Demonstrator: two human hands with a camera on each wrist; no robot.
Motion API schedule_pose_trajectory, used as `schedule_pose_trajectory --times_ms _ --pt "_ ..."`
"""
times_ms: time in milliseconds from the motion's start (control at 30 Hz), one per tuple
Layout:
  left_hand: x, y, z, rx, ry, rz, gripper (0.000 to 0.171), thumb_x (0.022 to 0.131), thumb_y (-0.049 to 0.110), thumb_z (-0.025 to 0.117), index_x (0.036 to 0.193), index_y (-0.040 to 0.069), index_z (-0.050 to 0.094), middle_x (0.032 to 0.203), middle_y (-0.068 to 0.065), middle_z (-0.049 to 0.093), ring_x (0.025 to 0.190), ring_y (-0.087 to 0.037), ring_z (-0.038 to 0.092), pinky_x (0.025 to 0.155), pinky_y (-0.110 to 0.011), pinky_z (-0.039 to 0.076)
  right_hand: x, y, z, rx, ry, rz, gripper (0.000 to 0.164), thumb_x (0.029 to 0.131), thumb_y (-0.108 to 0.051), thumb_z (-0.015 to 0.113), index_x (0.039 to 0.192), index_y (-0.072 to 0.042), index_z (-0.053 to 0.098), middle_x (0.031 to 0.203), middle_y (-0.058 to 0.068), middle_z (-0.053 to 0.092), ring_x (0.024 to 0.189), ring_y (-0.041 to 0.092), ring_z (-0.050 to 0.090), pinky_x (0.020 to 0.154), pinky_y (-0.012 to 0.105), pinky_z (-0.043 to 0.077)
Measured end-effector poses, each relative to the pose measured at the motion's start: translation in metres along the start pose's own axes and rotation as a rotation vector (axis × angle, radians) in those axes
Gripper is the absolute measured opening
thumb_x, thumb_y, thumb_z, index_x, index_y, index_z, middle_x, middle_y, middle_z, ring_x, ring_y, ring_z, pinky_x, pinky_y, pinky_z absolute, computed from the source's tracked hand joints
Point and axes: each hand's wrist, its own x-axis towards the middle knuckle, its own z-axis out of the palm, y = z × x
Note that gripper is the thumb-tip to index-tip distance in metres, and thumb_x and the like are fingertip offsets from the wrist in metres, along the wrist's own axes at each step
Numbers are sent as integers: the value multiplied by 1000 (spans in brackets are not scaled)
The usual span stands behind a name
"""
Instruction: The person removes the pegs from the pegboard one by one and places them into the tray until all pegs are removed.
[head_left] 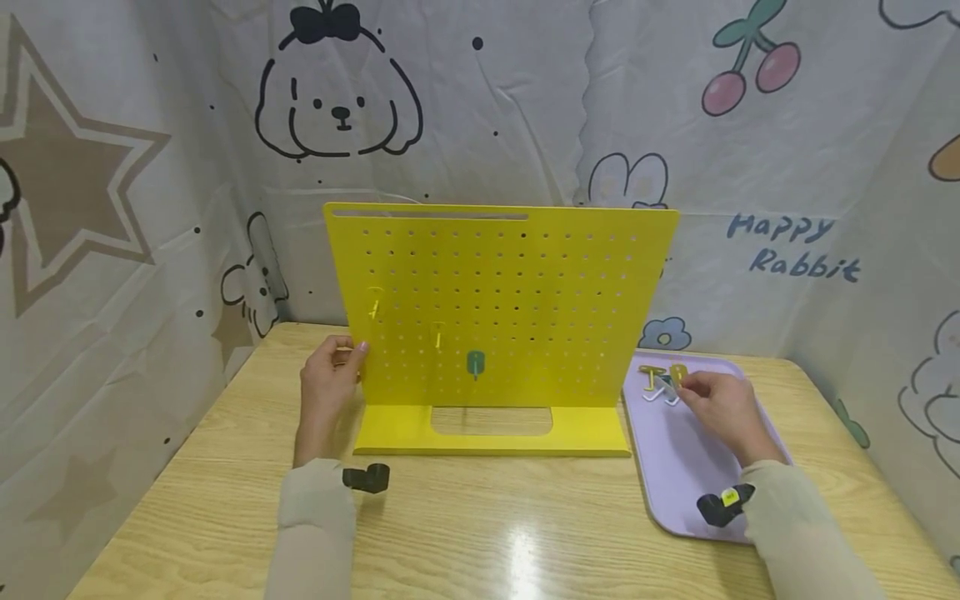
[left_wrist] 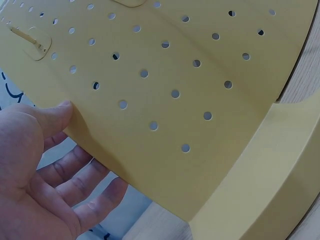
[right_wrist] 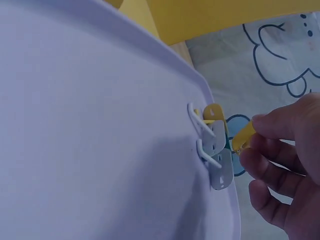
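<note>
A yellow pegboard (head_left: 562,333) stands upright on its base. My left hand (head_left: 330,371) holds its left edge, thumb on the front face and fingers behind, as the left wrist view shows. Two yellow hooks (head_left: 438,335) and a green hook (head_left: 476,363) are mounted on the board. Over the far end of the purple tray (head_left: 686,492), my right hand (head_left: 723,408) pinches a yellow hook (right_wrist: 244,136) between thumb and fingertips. Right beside it in the tray lie white hooks (right_wrist: 222,170) and another yellow hook (right_wrist: 214,111); a bit of green shows behind them.
The pegboard and the tray stand side by side on a wooden table (head_left: 450,525). A printed cloth (head_left: 510,100) hangs behind and at both sides. The board's base has a rectangular cutout at its middle.
</note>
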Motion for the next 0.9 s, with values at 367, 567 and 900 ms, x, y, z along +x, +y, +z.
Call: schedule_pose_trajectory --times_ms 367,567,900 --pt "0 1 0 1 11 -14 33 102 34 59 119 6 61 111 -16 67 96 -30 66 81 -37 58 9 5 8 -90 -102 17 19 93 -10 65 103 5 72 98 21 70 85 33 58 75 50 48" --pt "0 0 0 1 1 -24 34 102 36 59 120 7 60 112 -16 66 97 -30 65 83 -39 57 12 3 10 -109 -164 75 25 93 -13 65 111 4 71 109 25 68 89 35 59 77 52 49" --pt "1 -1 0 6 -6 -16 36 103 37 57 122 6 60 113 -16 66 98 -30 65 85 -41 57 8 0 7 -66 -107 71 31 93 -17 70 115 5 69 100 22 69 86 33 59 71 45 50"
